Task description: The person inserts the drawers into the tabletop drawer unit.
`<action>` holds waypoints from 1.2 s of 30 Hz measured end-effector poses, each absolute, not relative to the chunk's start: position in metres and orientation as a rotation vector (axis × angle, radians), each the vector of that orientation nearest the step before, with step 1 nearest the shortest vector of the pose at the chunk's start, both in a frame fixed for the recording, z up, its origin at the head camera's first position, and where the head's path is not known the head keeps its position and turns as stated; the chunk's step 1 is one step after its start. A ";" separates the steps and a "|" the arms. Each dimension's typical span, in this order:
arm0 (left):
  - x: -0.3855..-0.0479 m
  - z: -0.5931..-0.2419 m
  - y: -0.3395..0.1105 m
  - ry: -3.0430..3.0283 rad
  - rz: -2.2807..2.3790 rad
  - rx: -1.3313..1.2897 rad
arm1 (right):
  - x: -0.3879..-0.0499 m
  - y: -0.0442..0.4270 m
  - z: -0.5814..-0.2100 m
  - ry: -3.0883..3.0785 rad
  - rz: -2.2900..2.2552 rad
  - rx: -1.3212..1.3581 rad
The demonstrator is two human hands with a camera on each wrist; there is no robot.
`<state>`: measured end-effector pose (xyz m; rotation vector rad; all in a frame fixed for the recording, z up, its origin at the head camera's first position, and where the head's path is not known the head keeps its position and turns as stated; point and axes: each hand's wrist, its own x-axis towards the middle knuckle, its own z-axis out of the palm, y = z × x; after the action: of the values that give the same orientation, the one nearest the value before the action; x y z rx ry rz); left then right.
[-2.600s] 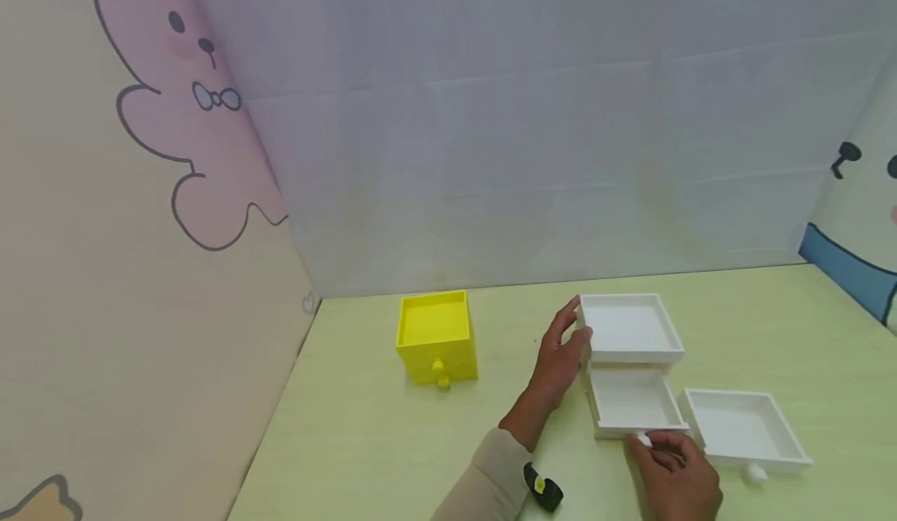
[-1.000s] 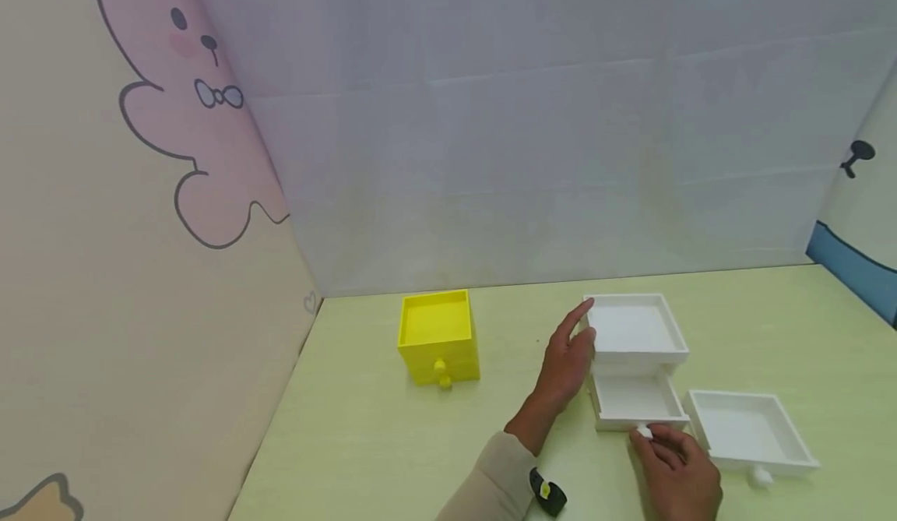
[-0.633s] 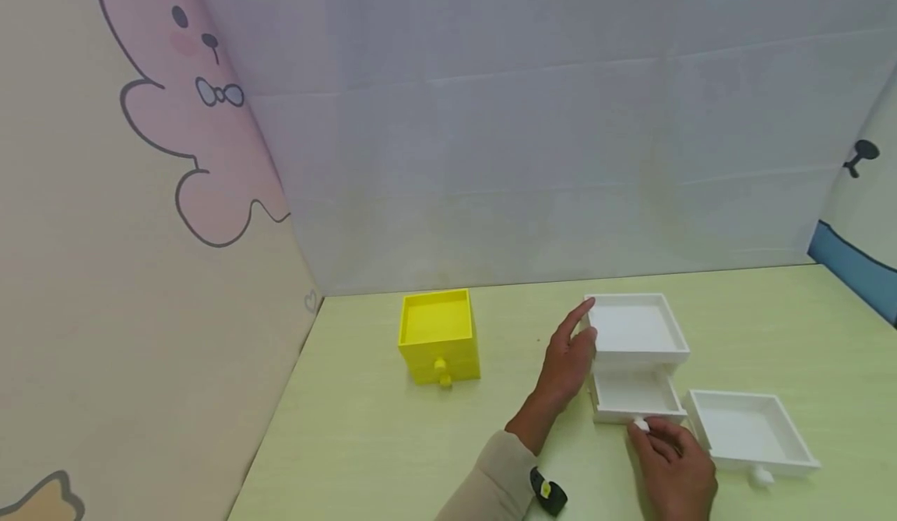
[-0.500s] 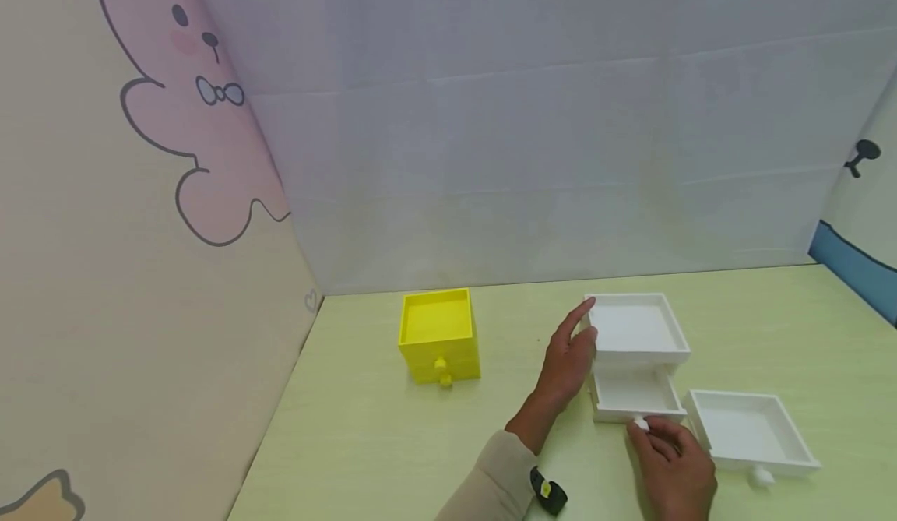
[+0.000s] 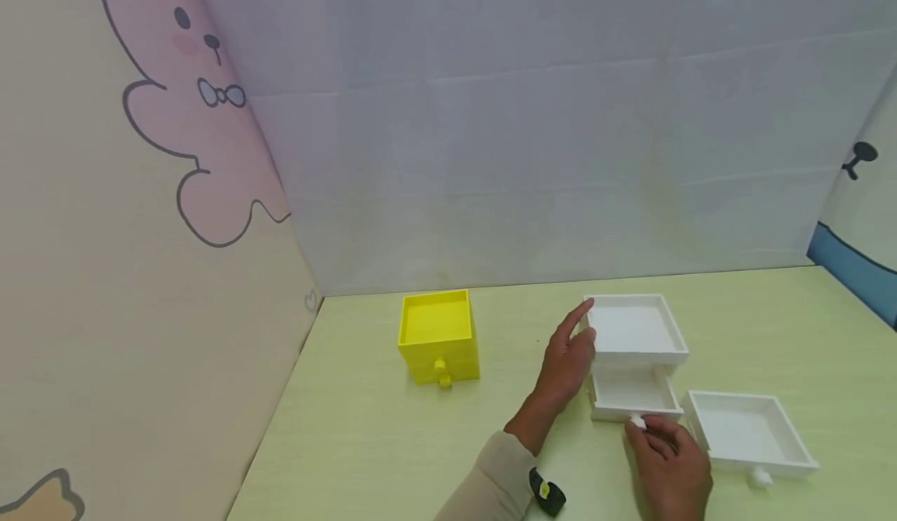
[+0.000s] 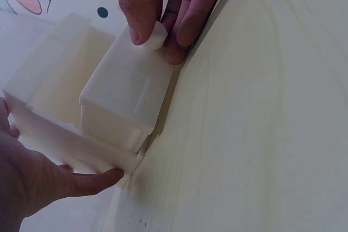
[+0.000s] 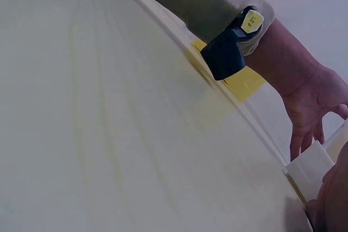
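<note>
A white drawer box point(image 5: 638, 325) with a tray-like top stands right of the table's middle. Its lower drawer point(image 5: 634, 390) is partly pulled out at the front. My right hand point(image 5: 671, 466) pinches the drawer's round white knob point(image 5: 638, 421) between thumb and fingers; the left wrist view shows this knob point(image 6: 156, 36) close up. Against the box's left side rests my left hand point(image 5: 566, 361), fingers fairly straight, index fingertip at the far left corner. Another white drawer point(image 5: 744, 427), with its own knob, lies loose on the table to the right. Fingers behind the box are partly hidden.
A small yellow drawer box point(image 5: 436, 322) with two knobs stands to the left on the pale table point(image 5: 364, 443). White sheeting point(image 5: 476, 132) hangs behind the table's far edge. Cartoon-printed panels flank both sides. A dark band point(image 5: 546, 494) is on the left wrist.
The lower drawer has slid further into the white box, and my right hand has moved forward with its knob. My left hand stays at the box's side; its index finger is straighter.
</note>
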<state>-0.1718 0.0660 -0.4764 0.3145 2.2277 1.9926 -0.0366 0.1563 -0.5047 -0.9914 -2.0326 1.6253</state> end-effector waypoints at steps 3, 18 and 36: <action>-0.172 -0.477 0.066 2.227 1.990 0.318 | -0.038 0.155 -0.504 -2.024 1.624 -0.979; -0.172 -0.480 0.067 2.232 2.006 0.334 | -0.039 0.155 -0.504 -2.061 1.595 -1.012; -0.172 -0.484 0.068 2.214 2.028 0.365 | -0.041 0.156 -0.504 -2.066 1.582 -1.002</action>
<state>-0.1725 0.0677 -0.4840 0.3651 2.2144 2.0276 -0.0407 0.1556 -0.5037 -1.0016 -2.0656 1.5816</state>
